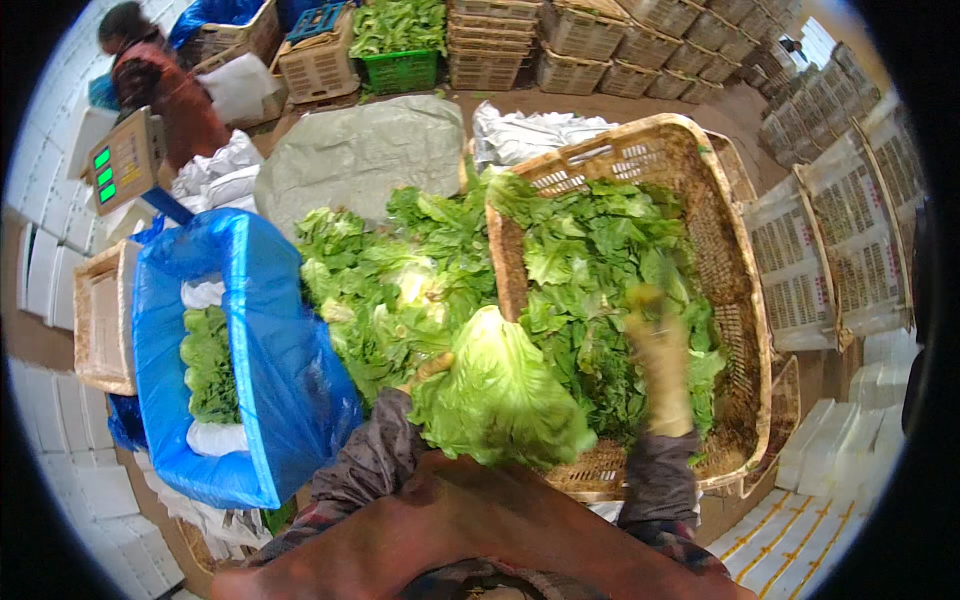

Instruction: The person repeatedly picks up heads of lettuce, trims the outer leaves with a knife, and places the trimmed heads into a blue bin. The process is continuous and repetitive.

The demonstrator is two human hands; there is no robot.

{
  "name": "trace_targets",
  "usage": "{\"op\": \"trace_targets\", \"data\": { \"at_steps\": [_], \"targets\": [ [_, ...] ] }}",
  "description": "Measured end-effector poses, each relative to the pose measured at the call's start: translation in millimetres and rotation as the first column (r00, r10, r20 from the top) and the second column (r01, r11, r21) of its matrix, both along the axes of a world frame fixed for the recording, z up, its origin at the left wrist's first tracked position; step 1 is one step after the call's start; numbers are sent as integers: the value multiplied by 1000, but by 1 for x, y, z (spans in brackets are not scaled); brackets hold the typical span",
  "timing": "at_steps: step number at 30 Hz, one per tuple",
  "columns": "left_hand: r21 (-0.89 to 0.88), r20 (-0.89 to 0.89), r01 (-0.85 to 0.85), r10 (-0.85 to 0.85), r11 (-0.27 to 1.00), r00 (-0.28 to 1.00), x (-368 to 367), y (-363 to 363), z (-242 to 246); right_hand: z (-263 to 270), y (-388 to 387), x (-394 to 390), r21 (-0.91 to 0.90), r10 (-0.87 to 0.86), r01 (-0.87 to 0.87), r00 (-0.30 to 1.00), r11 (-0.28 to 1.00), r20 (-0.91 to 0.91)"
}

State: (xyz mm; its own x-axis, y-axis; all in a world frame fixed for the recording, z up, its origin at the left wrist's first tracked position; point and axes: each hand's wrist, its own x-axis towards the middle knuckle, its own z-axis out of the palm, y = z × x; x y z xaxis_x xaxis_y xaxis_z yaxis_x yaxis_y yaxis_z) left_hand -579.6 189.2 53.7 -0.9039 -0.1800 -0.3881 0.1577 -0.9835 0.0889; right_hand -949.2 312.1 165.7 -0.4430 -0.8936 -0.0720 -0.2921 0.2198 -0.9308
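Note:
A large head of leaf lettuce (499, 390) is held close in front of me. My left hand (435, 369), in a yellowish glove, grips it at its left side, and most of the fingers are hidden. My right hand (660, 337), gloved too and blurred, is over the loose lettuce leaves (592, 262) in a dirty plastic crate (754, 300); its fingers are too blurred to read. More loose leaves (375, 277) lie heaped left of the crate. At the left, a crate lined with blue plastic film (292, 375) holds lettuce (210, 367) between white wraps.
A scale display (120, 169) stands behind the blue-lined crate. A grey-green sheet (367, 150) lies beyond the leaf heap. Stacked crates (491, 45) and a green crate (401, 71) line the back. A person (161, 90) is at the upper left. Foam boxes (825, 442) stand at right.

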Motion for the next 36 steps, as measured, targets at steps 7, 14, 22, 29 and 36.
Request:
{"op": "trace_targets", "data": {
  "at_steps": [7,14,22,29,36],
  "targets": [
    [-426,99,-191,256,884,962,24,18,22,-64,4,179,78,-45,-16,697,997,715],
    [28,-29,-277,277,961,960,89,39,45,40,-64,173,73,319,-349,910,934,266],
    [-405,61,-245,294,881,954,107,56,90,24,-103,247,333,744,-747,307,575,-594],
    [-388,25,-376,417,841,908,113,56,86,38,-116,222,132,254,-220,897,967,-362],
    [-324,83,-495,545,806,834,121,39,57,57,-77,215,214,604,-580,794,786,-69]
  ]
}}
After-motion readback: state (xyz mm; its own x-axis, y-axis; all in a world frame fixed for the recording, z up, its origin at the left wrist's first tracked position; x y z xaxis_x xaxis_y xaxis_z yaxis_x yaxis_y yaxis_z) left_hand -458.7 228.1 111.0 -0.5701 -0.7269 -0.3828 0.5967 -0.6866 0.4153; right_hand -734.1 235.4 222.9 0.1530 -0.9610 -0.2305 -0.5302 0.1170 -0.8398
